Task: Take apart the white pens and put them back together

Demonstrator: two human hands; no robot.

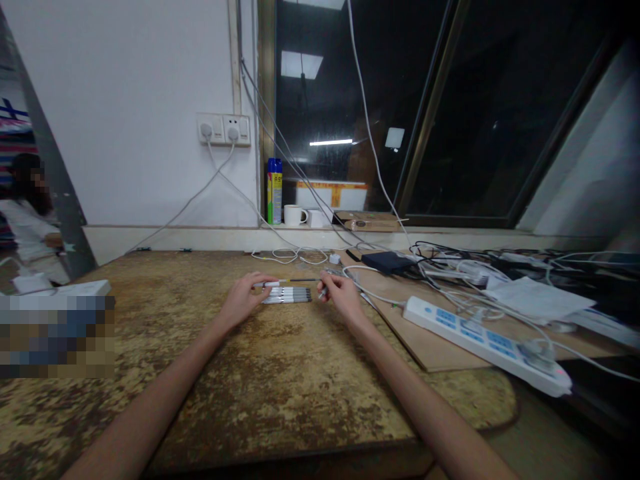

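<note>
Several pens [289,295] lie side by side in a row on the worn brown table [250,373]. My left hand [243,298] rests at the row's left end, fingers curled around the white end of one pen [273,283] that sits slightly behind the row. My right hand [341,292] is at the right end, fingers pinched on a small pen cap [323,291]. Both forearms reach in from the bottom edge.
A white power strip [483,343] lies on a board to the right amid tangled cables, papers and a dark box [388,261]. A spray can [274,191] and mugs [294,215] stand on the window sill. Another person [27,200] sits far left.
</note>
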